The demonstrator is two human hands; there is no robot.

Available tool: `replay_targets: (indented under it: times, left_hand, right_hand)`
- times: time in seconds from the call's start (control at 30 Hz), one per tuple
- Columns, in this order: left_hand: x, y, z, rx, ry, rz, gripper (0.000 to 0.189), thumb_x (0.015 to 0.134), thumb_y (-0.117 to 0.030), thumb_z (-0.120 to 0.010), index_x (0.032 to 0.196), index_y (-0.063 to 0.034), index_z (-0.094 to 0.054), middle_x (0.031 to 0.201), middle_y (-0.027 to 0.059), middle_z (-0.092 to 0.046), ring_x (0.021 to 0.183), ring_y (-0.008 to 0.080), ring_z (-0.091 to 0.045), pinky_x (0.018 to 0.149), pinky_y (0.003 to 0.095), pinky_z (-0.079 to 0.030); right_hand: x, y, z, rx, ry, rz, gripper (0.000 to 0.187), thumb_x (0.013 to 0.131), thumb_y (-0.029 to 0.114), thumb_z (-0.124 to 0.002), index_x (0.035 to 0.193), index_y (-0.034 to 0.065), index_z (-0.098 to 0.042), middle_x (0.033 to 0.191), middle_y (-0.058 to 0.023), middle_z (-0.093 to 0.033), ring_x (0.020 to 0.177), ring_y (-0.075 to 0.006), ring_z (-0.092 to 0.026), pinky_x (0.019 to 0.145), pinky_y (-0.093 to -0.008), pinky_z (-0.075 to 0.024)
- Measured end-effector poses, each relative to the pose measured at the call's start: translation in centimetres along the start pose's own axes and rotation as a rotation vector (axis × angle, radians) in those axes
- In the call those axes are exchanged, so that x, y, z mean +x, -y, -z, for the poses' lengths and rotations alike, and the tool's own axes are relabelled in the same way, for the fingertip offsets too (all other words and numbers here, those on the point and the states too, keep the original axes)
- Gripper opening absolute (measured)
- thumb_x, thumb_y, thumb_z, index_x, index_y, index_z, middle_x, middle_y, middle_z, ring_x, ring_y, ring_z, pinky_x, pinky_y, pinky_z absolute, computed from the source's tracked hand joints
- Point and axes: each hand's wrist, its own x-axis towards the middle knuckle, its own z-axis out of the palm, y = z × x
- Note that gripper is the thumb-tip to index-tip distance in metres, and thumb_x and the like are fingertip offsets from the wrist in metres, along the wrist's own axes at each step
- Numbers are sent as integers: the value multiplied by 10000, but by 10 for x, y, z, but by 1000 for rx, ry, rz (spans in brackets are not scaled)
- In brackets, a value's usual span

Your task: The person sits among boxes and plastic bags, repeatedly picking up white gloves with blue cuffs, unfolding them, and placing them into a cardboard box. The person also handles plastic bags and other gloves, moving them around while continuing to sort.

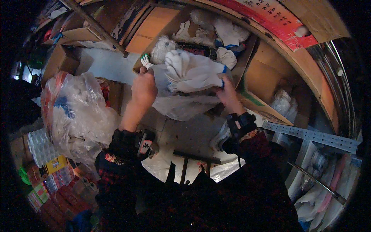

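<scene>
My left hand [144, 88] is closed at the left edge of a clear plastic bag [179, 108] and appears to pinch it. Just above its fingertips shows a small white bundle [146, 61] with a green end, perhaps another glove. My right hand [227, 94] grips a stack of white knit work gloves [191, 72] by the blue-trimmed cuffs. Their fingers point left, and they lie over the bag, whose lower part hangs down. Behind them, an open cardboard box [171, 24] holds more white gloves [230, 30] and crumpled plastic [163, 47].
A large bulging plastic bag [82, 113] stands at my left, above several small packaged goods [62, 177]. To the right are an open cardboard box [266, 65] and a perforated metal shelf rail [313, 136]. A wooden pole [97, 29] slants across the upper left.
</scene>
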Motion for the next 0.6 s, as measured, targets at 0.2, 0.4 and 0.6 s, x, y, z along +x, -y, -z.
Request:
replay_targets:
  times: [0.2, 0.4, 0.6]
  left_hand:
    - [-9, -14, 4, 19, 47, -11, 473, 635, 61, -504, 1102, 6, -449, 1135, 246, -448, 837, 401, -557, 689, 455, -478]
    - [-20, -38, 16, -21, 257, -29, 614, 623, 41, -540, 1208, 28, -352, 1206, 225, -398, 908, 392, -539, 751, 438, -472]
    - [-30, -46, 15, -270, 342, -44, 746, 612, 68, -518, 1288, 55, -202, 1287, 239, -328, 1051, 401, -462, 862, 420, -417]
  right_hand:
    - [23, 4, 20, -248, -255, 104, 445, 728, 265, -643, 1095, 50, -509, 987, -90, -579, 890, -231, -560, 747, -357, -460]
    - [14, 35, 8, -1392, -582, 322, 443, 777, 376, -566, 942, -35, -573, 896, -210, -598, 793, -361, -587, 736, -428, -458]
    - [-16, 35, -39, -1822, -130, 572, 206, 749, 175, -522, 854, 15, -598, 768, -179, -597, 720, -369, -588, 630, -453, -472]
